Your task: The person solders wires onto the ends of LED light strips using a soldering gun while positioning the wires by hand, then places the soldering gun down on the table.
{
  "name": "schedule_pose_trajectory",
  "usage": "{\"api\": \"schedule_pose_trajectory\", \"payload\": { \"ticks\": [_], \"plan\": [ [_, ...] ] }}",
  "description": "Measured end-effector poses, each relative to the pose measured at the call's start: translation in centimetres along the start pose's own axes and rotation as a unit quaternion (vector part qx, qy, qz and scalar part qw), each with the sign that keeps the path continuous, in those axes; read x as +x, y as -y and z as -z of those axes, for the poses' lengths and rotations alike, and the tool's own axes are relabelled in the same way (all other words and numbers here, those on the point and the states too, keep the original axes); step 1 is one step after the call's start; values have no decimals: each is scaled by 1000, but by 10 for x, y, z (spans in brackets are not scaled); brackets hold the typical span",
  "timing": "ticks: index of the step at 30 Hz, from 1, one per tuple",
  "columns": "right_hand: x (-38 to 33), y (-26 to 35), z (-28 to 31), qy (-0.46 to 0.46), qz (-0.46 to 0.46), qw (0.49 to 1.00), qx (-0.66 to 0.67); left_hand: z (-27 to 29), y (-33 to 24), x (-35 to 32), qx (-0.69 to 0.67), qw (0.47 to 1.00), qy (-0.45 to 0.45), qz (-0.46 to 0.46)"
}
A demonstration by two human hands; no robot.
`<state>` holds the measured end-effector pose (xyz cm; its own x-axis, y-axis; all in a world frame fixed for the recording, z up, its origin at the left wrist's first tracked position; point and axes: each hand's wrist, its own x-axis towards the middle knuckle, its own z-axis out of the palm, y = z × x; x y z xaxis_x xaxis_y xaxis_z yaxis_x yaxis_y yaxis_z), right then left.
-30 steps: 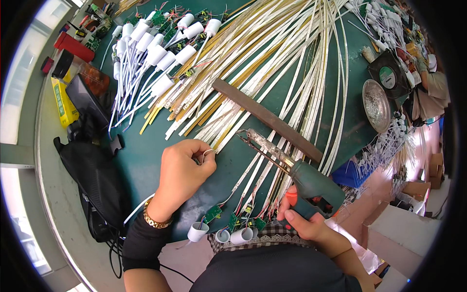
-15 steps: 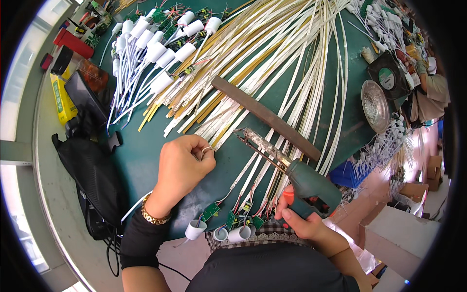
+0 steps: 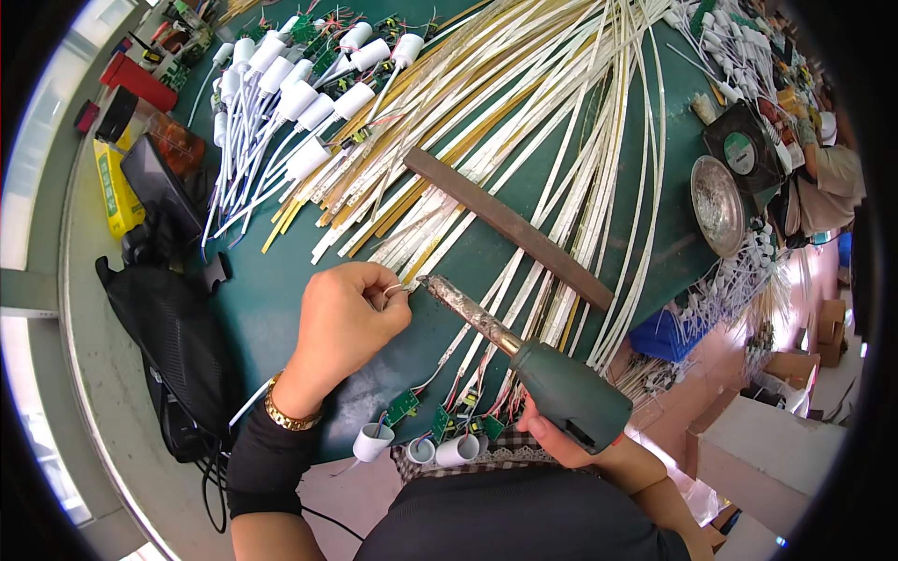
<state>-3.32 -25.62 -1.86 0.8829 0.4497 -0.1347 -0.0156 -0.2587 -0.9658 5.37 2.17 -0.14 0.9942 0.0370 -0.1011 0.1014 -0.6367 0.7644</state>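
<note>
My left hand (image 3: 351, 313) is closed in a pinch over the green table, its fingertips at the ends of the white and yellow strips (image 3: 412, 248). A white cable (image 3: 249, 404) comes out from under that wrist and appears to run into the hand; my fingers hide its end. My right hand (image 3: 561, 438) grips a dark green soldering gun (image 3: 572, 393). The gun's long, crusted metal tip points up and left, right beside my left fingertips; whether it touches the strip cannot be made out. Small green circuit boards (image 3: 402, 406) with wires and white caps (image 3: 372, 441) lie at the near edge.
A dark brown bar (image 3: 510, 227) lies across the strips. White cylinders with cables (image 3: 297, 100) are heaped at the far left. To the left are a black bag (image 3: 178, 346) and a yellow package (image 3: 120, 192). A metal dish (image 3: 717, 206) and small fan (image 3: 741, 152) stand right.
My right hand has turned the soldering gun and brought its tip left, against or close to my left fingertips. The thin rod beside the tip no longer shows. My left hand has barely moved.
</note>
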Motion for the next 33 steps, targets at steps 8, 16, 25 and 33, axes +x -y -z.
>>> {"api": "schedule_pose_trajectory", "payload": {
  "ticks": [8,16,25,33],
  "plan": [
    [9,11,4,15,44,997,-61,2,-2,1,18,1000,-2,-17],
    [12,25,5,12,25,998,-62,2,-6,2,39,999,20,1],
    [1,13,2,13,-15,999,-25,-2,-2,2,52,998,-7,-36],
    [-1,12,3,25,-20,999,18,0,-2,1,57,997,-12,-42]
  ]
}}
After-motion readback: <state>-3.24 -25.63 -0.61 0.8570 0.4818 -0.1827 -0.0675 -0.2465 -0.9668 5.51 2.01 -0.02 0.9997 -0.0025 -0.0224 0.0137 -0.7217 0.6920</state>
